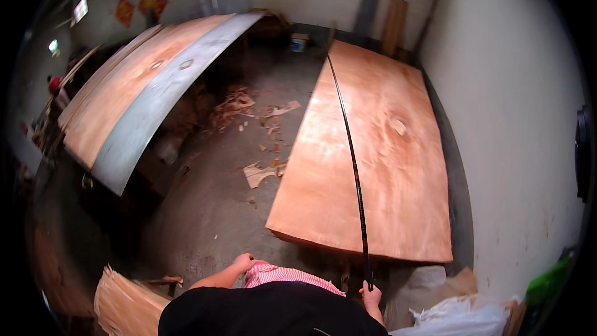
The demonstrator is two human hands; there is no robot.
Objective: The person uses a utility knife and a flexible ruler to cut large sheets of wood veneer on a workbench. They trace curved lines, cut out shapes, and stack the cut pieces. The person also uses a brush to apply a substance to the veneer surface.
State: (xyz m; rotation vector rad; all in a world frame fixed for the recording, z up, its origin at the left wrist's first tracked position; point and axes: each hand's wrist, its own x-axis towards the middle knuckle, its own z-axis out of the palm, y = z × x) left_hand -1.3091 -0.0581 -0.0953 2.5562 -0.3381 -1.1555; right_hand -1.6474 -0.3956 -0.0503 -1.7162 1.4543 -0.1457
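Observation:
My right hand (372,296) grips the near end of a long thin black rod (352,149) that lies lengthwise over a stack of reddish wood veneer sheets (379,149) in front of me. The rod runs from my hand to the stack's far end. My left hand (242,263) is at my waist, closed on the edge of a red-and-white striped cloth (280,274) worn over my black top.
A second stack of veneer sheets (124,93) on a grey metal plate (161,93) stands to the left. Veneer scraps (261,171) litter the concrete floor between the stacks. A white wall (510,118) is on the right, bags (460,317) at lower right, a bundle of thin strips (124,305) at lower left.

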